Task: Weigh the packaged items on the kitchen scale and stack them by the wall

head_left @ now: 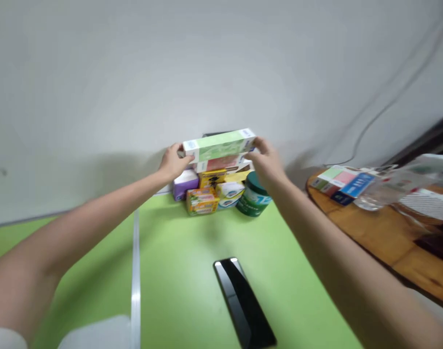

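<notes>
A long green and white box (221,145) is held level between my two hands, above a group of packages by the wall. My left hand (173,162) grips its left end, and my right hand (265,160) grips its right end. Just under it lies a red and white box (221,164). Below are a purple box (185,185), a yellow box (212,178), an orange box (202,201), a white box (229,194) and a dark green tub (254,196). Something dark behind the held box is mostly hidden.
A black phone (245,303) lies on the green table (170,271), nearer to me. On the right, a round wooden table (337,211) bears several long boxes (343,184), a clear plastic bag (388,186) and papers. A cable runs along the wall.
</notes>
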`<state>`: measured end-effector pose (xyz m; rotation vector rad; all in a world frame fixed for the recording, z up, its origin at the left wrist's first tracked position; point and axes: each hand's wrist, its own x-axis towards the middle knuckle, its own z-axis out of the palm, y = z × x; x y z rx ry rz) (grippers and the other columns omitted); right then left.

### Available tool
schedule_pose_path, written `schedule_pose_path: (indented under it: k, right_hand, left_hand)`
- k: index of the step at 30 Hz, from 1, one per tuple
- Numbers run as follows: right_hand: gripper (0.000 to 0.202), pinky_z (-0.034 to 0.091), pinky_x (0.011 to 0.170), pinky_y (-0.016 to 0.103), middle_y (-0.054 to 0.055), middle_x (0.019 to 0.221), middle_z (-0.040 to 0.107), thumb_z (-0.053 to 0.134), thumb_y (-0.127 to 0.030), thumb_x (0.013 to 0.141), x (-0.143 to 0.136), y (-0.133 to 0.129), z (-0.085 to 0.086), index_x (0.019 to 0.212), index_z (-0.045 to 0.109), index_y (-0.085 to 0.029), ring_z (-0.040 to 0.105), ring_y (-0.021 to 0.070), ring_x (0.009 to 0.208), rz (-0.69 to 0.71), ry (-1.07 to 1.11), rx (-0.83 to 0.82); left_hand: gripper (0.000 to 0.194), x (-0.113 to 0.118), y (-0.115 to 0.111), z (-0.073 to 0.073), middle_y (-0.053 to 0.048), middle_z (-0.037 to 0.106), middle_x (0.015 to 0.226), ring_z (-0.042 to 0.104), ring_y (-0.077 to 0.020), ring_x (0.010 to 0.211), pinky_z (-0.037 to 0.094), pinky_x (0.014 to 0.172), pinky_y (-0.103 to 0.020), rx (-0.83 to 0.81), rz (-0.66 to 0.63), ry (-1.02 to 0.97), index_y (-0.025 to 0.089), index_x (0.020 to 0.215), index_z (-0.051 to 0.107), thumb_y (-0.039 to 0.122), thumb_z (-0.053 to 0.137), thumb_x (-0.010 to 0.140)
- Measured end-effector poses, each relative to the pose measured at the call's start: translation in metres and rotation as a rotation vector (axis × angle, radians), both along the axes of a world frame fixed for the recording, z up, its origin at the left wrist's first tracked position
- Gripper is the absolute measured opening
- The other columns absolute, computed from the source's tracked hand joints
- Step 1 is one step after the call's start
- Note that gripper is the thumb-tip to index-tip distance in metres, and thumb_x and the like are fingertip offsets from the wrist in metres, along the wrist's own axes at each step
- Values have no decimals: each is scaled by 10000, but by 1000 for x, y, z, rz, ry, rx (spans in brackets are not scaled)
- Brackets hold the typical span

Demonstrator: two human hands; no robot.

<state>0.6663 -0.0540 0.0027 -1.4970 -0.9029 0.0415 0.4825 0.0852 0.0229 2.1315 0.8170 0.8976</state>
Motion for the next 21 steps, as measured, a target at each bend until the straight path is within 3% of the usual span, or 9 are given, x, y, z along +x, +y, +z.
schedule_pose_path:
  k: [3, 6, 9, 12, 16, 21]
  right_hand:
    - [354, 491, 807, 364, 73, 1008, 617, 611, -172, 691, -51, -35, -2, 1040, 554, -171, 599, 195, 914, 169, 3, -13]
    - [458, 489, 570, 279, 46, 928, 603, 690, -305, 694, -113, -70, -8, 1109, 528, -204, 580, 139, 668, 412, 36, -288]
    - [297, 449, 486, 255, 22, 770, 599, 615, -354, 779, -183, -99, -21, 1024, 572, -192, 540, 128, 556, 742, -71, -605]
    - [157, 491, 607, 280, 69, 899, 605, 511, -233, 848, -248, -117, -38, 979, 581, -182, 579, 146, 665, 874, -293, -659]
    - [219, 500, 667, 291, 114, 1079, 555, 430, -182, 890, -299, -126, -58, 1086, 527, -183, 586, 132, 693, 925, -453, -629]
    - [233, 509, 708, 335, 124, 1115, 537, 407, -204, 902, -323, -127, -78, 1105, 520, -189, 603, 153, 711, 858, -563, -664]
  left_hand:
    - [368, -85, -19, -1, -90, 659, 999, 616, -164, 788, 488, 740, -328, -128, -104, 8, 105, 1038, 592, 169, 663, 682]
    - [427, -188, -54, -8, -74, 655, 1033, 618, -193, 863, 504, 749, -354, -280, -137, 172, 151, 1093, 582, 233, 686, 686]
    - [389, -285, -97, -28, -58, 667, 953, 624, -223, 849, 528, 704, -382, -491, -40, 336, 195, 1089, 599, 333, 659, 730]
    - [394, -357, -128, -55, -40, 667, 930, 615, -240, 899, 532, 745, -406, -592, -2, 346, 226, 1100, 590, 330, 665, 728]
    - [381, -405, -144, -86, -45, 670, 961, 604, -250, 964, 510, 828, -433, -684, 19, 251, 219, 1087, 586, 288, 671, 723]
    - [424, -423, -142, -114, -70, 653, 1021, 609, -219, 951, 496, 860, -404, -770, -52, 173, 171, 1104, 539, 235, 667, 705]
